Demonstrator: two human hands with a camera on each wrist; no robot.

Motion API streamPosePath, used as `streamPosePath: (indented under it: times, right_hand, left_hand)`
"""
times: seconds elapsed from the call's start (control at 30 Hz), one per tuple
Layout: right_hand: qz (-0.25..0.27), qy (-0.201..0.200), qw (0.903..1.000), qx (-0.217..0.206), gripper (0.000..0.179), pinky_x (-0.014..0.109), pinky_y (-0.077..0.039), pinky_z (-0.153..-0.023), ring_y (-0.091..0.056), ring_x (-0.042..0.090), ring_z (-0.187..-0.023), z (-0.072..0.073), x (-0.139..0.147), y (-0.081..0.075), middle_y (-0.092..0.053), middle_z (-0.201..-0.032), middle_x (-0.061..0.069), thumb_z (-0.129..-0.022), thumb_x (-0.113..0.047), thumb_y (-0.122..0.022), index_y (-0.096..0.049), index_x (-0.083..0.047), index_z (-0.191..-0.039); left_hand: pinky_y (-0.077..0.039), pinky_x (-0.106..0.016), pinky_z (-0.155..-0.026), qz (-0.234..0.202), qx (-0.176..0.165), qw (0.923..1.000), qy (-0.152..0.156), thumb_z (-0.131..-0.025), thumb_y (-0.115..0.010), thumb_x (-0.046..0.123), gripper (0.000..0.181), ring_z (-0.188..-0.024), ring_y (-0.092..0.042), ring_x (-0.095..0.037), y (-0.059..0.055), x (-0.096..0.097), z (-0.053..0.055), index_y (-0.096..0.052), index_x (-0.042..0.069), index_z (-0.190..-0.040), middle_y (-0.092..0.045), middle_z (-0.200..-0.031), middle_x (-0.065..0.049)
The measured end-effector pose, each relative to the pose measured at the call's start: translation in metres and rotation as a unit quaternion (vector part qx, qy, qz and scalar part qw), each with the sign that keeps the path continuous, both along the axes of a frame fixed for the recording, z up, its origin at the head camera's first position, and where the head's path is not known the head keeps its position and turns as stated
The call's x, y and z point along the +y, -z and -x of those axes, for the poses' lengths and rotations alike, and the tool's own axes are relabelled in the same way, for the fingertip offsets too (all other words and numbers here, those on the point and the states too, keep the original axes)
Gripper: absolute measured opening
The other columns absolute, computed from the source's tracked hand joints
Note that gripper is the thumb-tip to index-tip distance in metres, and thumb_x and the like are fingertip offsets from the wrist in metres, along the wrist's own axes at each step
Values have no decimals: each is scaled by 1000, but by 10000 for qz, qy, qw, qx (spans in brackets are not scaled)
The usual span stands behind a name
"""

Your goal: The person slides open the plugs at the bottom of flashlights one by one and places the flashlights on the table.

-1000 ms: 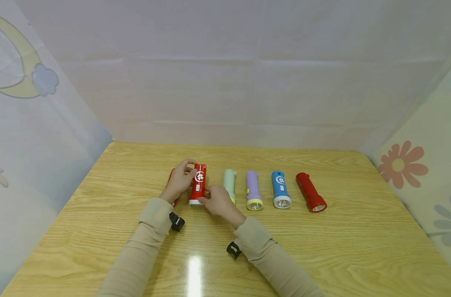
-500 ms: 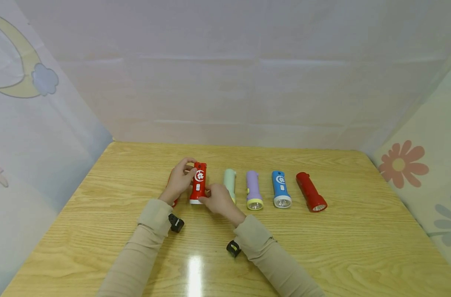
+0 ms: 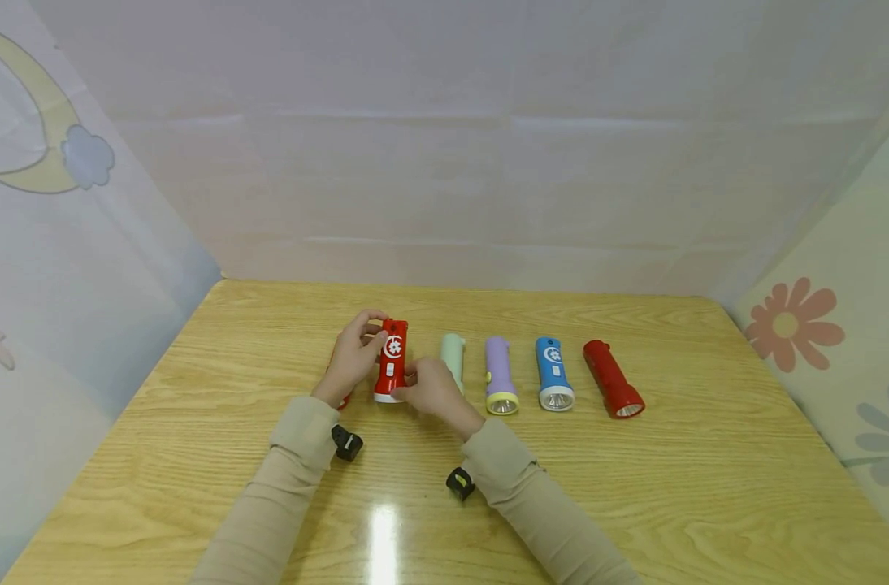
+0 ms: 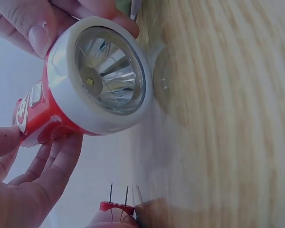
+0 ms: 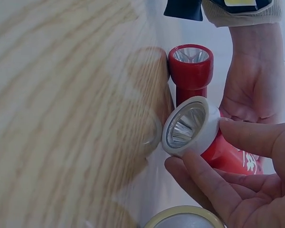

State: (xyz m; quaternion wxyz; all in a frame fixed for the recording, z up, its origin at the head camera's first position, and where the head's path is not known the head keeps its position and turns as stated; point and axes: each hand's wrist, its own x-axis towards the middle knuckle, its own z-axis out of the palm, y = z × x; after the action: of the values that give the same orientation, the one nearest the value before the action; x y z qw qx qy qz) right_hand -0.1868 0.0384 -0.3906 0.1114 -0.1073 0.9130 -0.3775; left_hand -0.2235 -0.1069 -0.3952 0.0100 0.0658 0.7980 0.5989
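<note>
Both hands hold a red flashlight (image 3: 392,357) with a white rim and a white moon-and-flower print, left of the table's middle. My left hand (image 3: 354,357) grips its body from the left, thumb on the printed side. My right hand (image 3: 431,387) pinches the white head (image 5: 211,123) between thumb and fingers. In the left wrist view the clear lens (image 4: 111,71) faces the camera, its rim close to the tabletop. Behind my left hand lies another red flashlight (image 5: 192,66), mostly hidden in the head view.
To the right stand in a row a mint green flashlight (image 3: 453,357), a purple one (image 3: 499,370), a blue one (image 3: 552,370) and a slanted dark red one (image 3: 611,378). They lie on a wooden table (image 3: 671,487). A pale cloth wall (image 3: 452,179) closes the back.
The red flashlight's far end has tipped up slightly in my hands over the last second. Both hands keep nearly the same place, and the other flashlights have not moved.
</note>
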Motion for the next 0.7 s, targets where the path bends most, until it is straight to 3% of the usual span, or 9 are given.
streamPosePath:
  times: [0.27,0.4,0.7]
  right_hand:
    - [-60,-97,9999,-70,32,25,-48,-61,-58,17,-73,5,1,0,-65,-84,11,-75,-14,-75,-64,7,-97]
    - [-7,-118,9999,-95,30,25,-47,-60,-58,17,-71,7,1,0,-65,-82,11,-74,-13,-76,-65,6,-94]
    - [107,-147,9997,-132,31,24,-46,-60,-58,16,-70,13,1,1,-65,-81,10,-70,-10,-77,-65,6,-93]
  left_hand:
    - [-52,-36,-69,-165,194,9996,82,-94,-46,3,26,-89,-57,-32,3,-2,-2,-47,3,-120,-54,-107,-21]
    - [-52,-35,-70,-266,130,9995,100,-94,-46,4,26,-90,-56,-31,2,-3,-2,-48,4,-121,-54,-109,-21]
    - [-51,-38,-73,-133,251,9996,65,-93,-45,-1,26,-92,-56,-34,-21,1,-19,-47,-3,-119,-52,-111,-24]
